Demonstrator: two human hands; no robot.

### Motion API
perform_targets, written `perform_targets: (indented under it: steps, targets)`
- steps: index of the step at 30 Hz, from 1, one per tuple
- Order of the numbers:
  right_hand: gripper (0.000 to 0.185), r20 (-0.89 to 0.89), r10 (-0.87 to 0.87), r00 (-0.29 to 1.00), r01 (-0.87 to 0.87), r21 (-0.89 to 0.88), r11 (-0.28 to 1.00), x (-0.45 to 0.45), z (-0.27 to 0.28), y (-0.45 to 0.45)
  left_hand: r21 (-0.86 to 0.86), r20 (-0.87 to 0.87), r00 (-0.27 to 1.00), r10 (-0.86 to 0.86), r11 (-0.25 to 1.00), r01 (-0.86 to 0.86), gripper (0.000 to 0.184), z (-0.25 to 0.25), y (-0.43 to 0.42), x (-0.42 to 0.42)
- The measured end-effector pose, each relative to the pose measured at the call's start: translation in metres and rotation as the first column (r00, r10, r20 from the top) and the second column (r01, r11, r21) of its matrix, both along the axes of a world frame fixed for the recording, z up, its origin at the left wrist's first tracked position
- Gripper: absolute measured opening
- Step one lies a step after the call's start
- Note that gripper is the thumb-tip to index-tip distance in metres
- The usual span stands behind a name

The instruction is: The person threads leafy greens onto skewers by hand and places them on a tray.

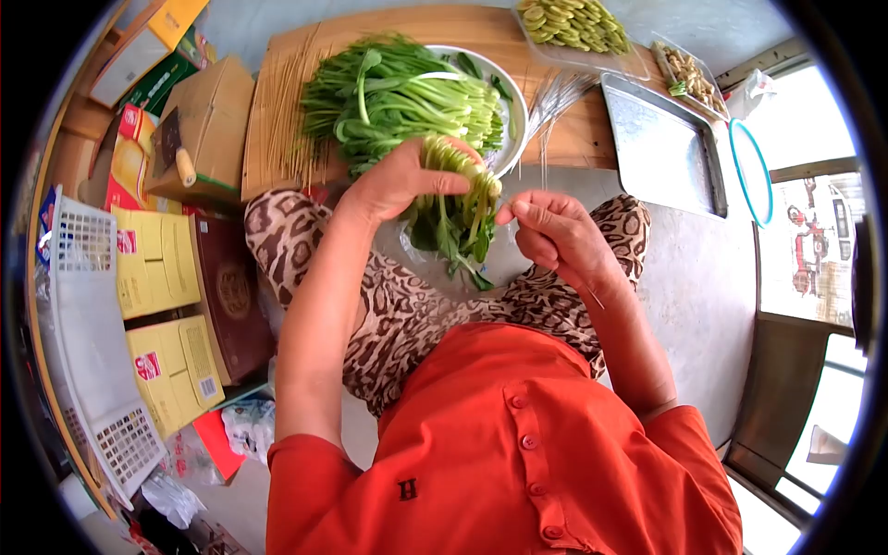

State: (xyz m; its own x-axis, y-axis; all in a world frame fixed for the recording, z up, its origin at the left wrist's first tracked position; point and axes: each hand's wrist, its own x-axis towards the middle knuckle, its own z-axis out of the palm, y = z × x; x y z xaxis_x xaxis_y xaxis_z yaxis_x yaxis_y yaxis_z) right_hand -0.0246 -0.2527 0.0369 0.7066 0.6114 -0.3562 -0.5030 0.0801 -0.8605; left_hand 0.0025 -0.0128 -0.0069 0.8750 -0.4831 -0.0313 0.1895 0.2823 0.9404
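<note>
My left hand (407, 182) is closed around a bunch of leafy greens (453, 217), its pale stems facing right and its leaves hanging down above my lap. Just to the right, my right hand (560, 231) pinches a thin skewer (596, 297); one end of it pokes out below the palm. The skewer's other end, near the stems, is hard to make out. Behind my left hand, a large heap of leafy greens (388, 102) lies over a white basin (521, 102). Thin metal skewers (558, 100) lean across the basin's right side.
Bamboo skewers (282, 116) lie on the wooden table (444, 20) at left. A metal tray (661, 143) sits at its right, near tubs of green slices (578, 28) and skewered food (689, 76). Cardboard boxes (217, 116) and a white plastic basket (92, 324) stand at left.
</note>
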Motion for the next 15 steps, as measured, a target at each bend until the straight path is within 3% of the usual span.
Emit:
perform_targets:
  steps: [2,5,8,10,14,15]
  targets:
    - [0.025,-0.045,-0.009,0.999,0.01,0.023,1.0,-0.001,0.001,-0.006,0.107,-0.001,1.0,-0.015,0.994,0.015,0.045,0.002,-0.004,-0.002]
    - [0.024,-0.052,-0.038,0.998,0.041,0.05,0.998,0.0,0.004,-0.019,0.132,0.007,0.997,-0.078,0.988,0.077,0.061,-0.005,-0.009,0.0]
    - [0.024,-0.086,-0.058,0.995,0.073,0.184,0.98,0.002,0.005,-0.038,0.119,-0.005,0.996,-0.094,0.988,0.094,0.065,-0.003,-0.014,-0.003]
    - [0.024,-0.076,-0.124,0.989,0.138,0.216,0.967,0.003,0.005,-0.056,0.164,0.033,0.988,0.148,0.975,-0.152,0.053,-0.018,-0.015,-0.001]
    - [0.022,0.026,-0.376,0.926,0.365,0.186,0.912,0.017,0.014,-0.108,0.291,-0.078,0.961,0.266,0.928,-0.234,0.049,-0.032,-0.004,0.004]
    - [0.02,0.057,-0.44,0.896,0.414,0.245,0.877,0.025,0.014,-0.125,0.295,-0.072,0.963,0.259,0.928,-0.227,0.049,-0.036,-0.001,0.004]
